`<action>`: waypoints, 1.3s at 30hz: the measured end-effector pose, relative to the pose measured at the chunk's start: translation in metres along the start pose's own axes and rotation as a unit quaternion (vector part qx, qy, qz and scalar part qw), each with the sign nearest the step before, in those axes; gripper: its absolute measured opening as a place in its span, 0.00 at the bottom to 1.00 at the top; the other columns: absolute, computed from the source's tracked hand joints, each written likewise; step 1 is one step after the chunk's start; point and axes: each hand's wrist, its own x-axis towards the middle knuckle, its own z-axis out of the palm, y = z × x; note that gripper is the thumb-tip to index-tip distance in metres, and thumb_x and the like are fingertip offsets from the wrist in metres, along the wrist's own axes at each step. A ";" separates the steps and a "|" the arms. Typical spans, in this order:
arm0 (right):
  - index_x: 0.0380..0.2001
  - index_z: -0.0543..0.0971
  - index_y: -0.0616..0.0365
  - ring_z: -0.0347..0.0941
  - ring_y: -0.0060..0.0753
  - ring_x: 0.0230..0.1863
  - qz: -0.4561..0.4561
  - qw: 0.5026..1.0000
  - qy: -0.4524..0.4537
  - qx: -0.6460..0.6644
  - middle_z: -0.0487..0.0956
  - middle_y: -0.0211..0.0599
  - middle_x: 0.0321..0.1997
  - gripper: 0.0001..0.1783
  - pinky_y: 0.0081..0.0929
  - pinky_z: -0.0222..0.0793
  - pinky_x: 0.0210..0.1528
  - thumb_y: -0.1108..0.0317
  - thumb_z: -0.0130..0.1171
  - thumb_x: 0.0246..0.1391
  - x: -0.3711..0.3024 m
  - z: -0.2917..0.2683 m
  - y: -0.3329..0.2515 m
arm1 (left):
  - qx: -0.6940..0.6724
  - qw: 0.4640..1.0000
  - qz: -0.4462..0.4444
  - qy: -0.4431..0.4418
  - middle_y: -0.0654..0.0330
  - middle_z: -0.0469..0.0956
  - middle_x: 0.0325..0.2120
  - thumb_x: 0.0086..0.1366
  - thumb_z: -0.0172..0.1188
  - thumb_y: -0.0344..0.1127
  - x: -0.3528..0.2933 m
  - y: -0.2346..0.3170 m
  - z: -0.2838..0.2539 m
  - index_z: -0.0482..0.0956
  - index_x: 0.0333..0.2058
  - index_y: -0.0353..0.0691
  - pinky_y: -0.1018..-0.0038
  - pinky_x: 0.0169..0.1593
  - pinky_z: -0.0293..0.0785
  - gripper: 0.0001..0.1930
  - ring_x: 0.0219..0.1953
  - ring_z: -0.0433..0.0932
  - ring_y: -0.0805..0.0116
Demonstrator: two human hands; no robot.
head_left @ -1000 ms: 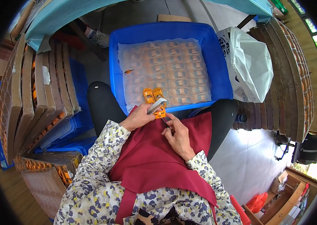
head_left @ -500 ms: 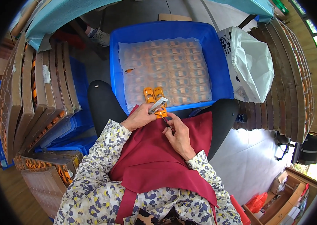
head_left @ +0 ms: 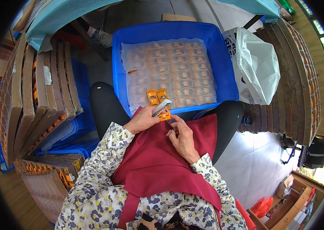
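Observation:
My left hand (head_left: 143,119) is closed on a yellow-orange toy car (head_left: 165,116) above my lap. It also holds a small white-and-grey printed sheet (head_left: 161,108), which partly covers the car. Closed at the car's near end, my right hand (head_left: 182,137) pinches a thin dark tool (head_left: 169,124); its exact kind is too small to make out. Just beyond my left fingers, two more toy cars (head_left: 152,98) lie side by side on the translucent sheet (head_left: 137,86). Rows of similar cars show through that sheet inside the blue bin (head_left: 116,57).
A small orange piece (head_left: 132,71) lies on the sheet's left part. A white plastic bag (head_left: 259,65) hangs at the bin's right. Stacked cardboard trays (head_left: 29,96) with orange cars rise at left, and more trays (head_left: 292,84) at right. A teal-covered table (head_left: 74,19) borders the far side.

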 end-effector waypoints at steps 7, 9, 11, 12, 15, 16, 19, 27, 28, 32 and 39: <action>0.34 0.69 0.68 0.78 0.25 0.27 -0.004 1.000 -0.001 -0.012 0.72 0.50 0.58 0.09 0.20 0.72 0.27 0.86 0.52 0.48 0.001 0.000 0.000 | -0.004 1.000 -0.009 0.002 0.58 0.80 0.40 0.56 0.53 0.25 -0.001 0.002 0.000 0.76 0.47 0.30 0.77 0.50 0.69 0.19 0.43 0.76 0.73; 0.34 0.69 0.68 0.78 0.25 0.27 -0.006 1.000 -0.002 -0.015 0.72 0.50 0.58 0.09 0.20 0.72 0.27 0.86 0.52 0.48 0.001 0.000 0.001 | 0.002 1.000 -0.003 0.001 0.58 0.80 0.39 0.55 0.53 0.26 0.000 0.001 0.000 0.76 0.47 0.30 0.77 0.49 0.69 0.19 0.43 0.76 0.73; 0.34 0.69 0.69 0.78 0.26 0.27 -0.006 1.000 -0.004 -0.017 0.72 0.50 0.59 0.09 0.21 0.72 0.27 0.86 0.52 0.48 0.001 0.000 0.001 | 0.005 1.000 0.001 0.001 0.58 0.80 0.39 0.55 0.53 0.26 -0.001 0.001 -0.001 0.76 0.47 0.30 0.77 0.49 0.69 0.19 0.43 0.76 0.73; 0.34 0.69 0.69 0.78 0.26 0.27 -0.005 1.000 -0.004 -0.019 0.72 0.50 0.59 0.09 0.21 0.72 0.27 0.86 0.52 0.48 0.001 0.000 0.002 | 0.005 1.000 0.001 0.001 0.58 0.80 0.39 0.55 0.53 0.26 -0.001 0.001 -0.001 0.76 0.47 0.30 0.77 0.49 0.69 0.19 0.43 0.76 0.73; 0.34 0.69 0.69 0.79 0.27 0.27 -0.002 1.000 -0.004 -0.021 0.72 0.50 0.59 0.09 0.21 0.72 0.27 0.86 0.52 0.48 0.000 0.000 0.000 | 0.006 1.000 0.002 0.001 0.58 0.80 0.39 0.55 0.53 0.26 -0.002 0.002 0.000 0.76 0.47 0.30 0.77 0.48 0.70 0.19 0.42 0.76 0.74; 0.34 0.69 0.69 0.79 0.27 0.27 0.000 1.000 -0.005 -0.022 0.72 0.50 0.59 0.09 0.22 0.72 0.27 0.86 0.52 0.48 0.000 -0.001 0.000 | 0.006 1.000 0.001 0.002 0.59 0.79 0.38 0.55 0.54 0.26 -0.003 0.003 0.001 0.76 0.47 0.30 0.77 0.48 0.70 0.19 0.42 0.76 0.74; 0.34 0.69 0.69 0.79 0.27 0.28 -0.002 1.000 -0.005 -0.028 0.72 0.50 0.59 0.08 0.22 0.73 0.27 0.86 0.52 0.48 -0.001 0.000 0.000 | 0.006 1.000 0.002 0.005 0.59 0.79 0.37 0.55 0.54 0.26 -0.004 0.005 0.002 0.76 0.47 0.30 0.77 0.47 0.70 0.19 0.40 0.76 0.74; 0.34 0.69 0.69 0.78 0.28 0.27 -0.003 0.999 0.002 -0.036 0.72 0.50 0.58 0.08 0.23 0.73 0.28 0.85 0.52 0.48 -0.001 0.002 0.003 | 0.010 1.000 0.009 0.008 0.61 0.79 0.33 0.55 0.55 0.29 -0.002 -0.001 0.003 0.77 0.43 0.30 0.76 0.42 0.70 0.16 0.37 0.75 0.75; 0.34 0.70 0.69 0.78 0.28 0.27 -0.005 0.999 0.005 -0.038 0.72 0.50 0.58 0.08 0.23 0.73 0.28 0.85 0.53 0.48 0.000 0.002 0.001 | 0.027 0.999 0.024 0.020 0.59 0.79 0.32 0.55 0.56 0.29 -0.003 0.002 0.004 0.77 0.43 0.30 0.75 0.42 0.70 0.16 0.36 0.75 0.74; 0.33 0.70 0.69 0.78 0.29 0.27 -0.013 0.999 0.012 -0.044 0.72 0.50 0.57 0.08 0.24 0.73 0.28 0.85 0.53 0.47 0.001 0.003 0.000 | 0.080 0.993 0.069 0.054 0.55 0.79 0.30 0.56 0.56 0.31 -0.005 0.007 0.006 0.76 0.41 0.29 0.72 0.40 0.71 0.15 0.34 0.76 0.69; 0.33 0.71 0.69 0.77 0.29 0.27 -0.009 0.999 0.023 -0.036 0.73 0.51 0.57 0.09 0.24 0.72 0.28 0.84 0.56 0.46 -0.003 0.005 0.002 | 0.124 0.985 0.094 0.068 0.47 0.79 0.28 0.56 0.56 0.34 -0.004 0.001 0.011 0.75 0.41 0.29 0.66 0.38 0.71 0.16 0.31 0.77 0.56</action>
